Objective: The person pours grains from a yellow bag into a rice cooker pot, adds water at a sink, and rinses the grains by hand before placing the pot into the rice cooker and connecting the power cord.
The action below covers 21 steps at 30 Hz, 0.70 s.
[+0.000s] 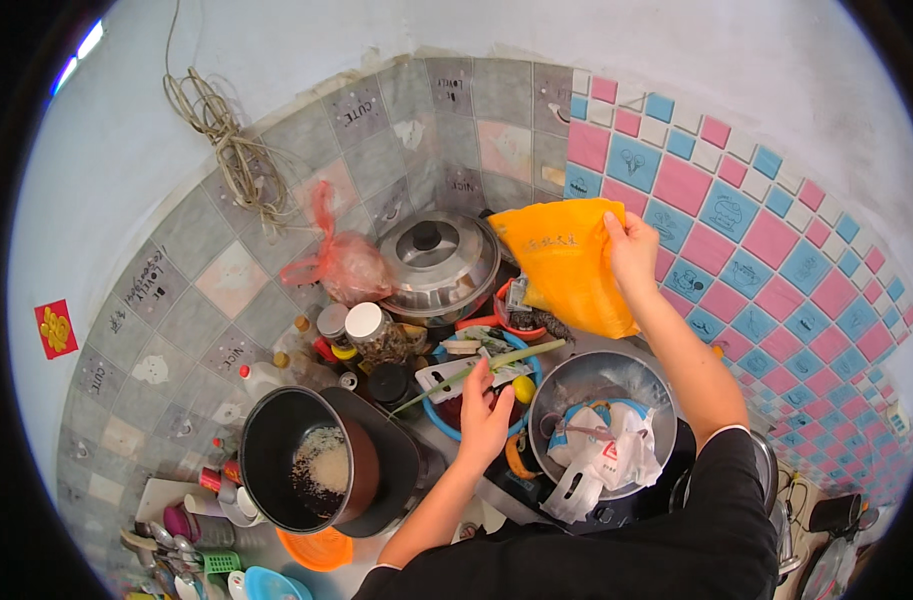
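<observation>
My right hand (pixel 633 251) grips an orange plastic bag (pixel 569 259) by its upper edge and lifts it at the back right. The bag bears writing. My left hand (pixel 482 420), fingers apart, is above the near side of a blue basin (pixel 435 426). A long green stalk (pixel 527 352) crosses the basin, partly hidden by the left fingertips; contact is unclear. The basin also holds a lemon-like yellow fruit (pixel 524 389). Left of this hand stands a dark-lined pot (pixel 276 442), tilted in view, with uncooked rice (pixel 327 463) on its bottom.
A metal bowl (pixel 550 397) holding white plastic bags (pixel 606 450) sits at right. Behind are a lidded steel pot (pixel 404 266), a red plastic bag (pixel 351 270) and several jars (pixel 366 326). An orange colander (pixel 317 551) and utensils (pixel 167 555) lie at lower left.
</observation>
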### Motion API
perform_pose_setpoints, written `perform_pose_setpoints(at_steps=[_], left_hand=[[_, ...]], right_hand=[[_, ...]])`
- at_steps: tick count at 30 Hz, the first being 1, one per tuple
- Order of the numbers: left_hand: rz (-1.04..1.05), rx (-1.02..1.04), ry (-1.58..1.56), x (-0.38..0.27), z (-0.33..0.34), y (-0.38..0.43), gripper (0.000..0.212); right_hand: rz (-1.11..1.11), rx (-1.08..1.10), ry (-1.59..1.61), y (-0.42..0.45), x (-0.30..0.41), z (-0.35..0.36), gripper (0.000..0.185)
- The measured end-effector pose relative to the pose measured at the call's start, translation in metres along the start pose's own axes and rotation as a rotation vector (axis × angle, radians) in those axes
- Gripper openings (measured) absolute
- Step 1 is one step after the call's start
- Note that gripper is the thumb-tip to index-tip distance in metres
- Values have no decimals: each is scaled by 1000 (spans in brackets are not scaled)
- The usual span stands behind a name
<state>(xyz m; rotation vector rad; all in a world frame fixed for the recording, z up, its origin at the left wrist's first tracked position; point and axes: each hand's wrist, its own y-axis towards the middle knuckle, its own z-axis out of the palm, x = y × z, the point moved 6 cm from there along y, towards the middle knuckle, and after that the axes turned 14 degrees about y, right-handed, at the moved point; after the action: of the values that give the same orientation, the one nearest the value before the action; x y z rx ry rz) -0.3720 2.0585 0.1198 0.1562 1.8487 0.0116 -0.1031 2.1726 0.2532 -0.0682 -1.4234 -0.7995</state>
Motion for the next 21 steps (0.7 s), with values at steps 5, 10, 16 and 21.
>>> perform_pose_setpoints(at_steps=[5,10,16,21], left_hand=[[-74,-44,-53,30,9,-10,55],[-159,-5,-136,39,12,-17,51],[-147,-1,-133,43,19,-17,48],[-168,43,-110,51,39,-13,44]], right_hand=[[91,-94,162,15,-84,-49,14],[320,-224,538,12,-192,-112,14],[384,-201,-261,-5,-246,-164,14],[-176,-182,-516,-26,-166,-105,11]])
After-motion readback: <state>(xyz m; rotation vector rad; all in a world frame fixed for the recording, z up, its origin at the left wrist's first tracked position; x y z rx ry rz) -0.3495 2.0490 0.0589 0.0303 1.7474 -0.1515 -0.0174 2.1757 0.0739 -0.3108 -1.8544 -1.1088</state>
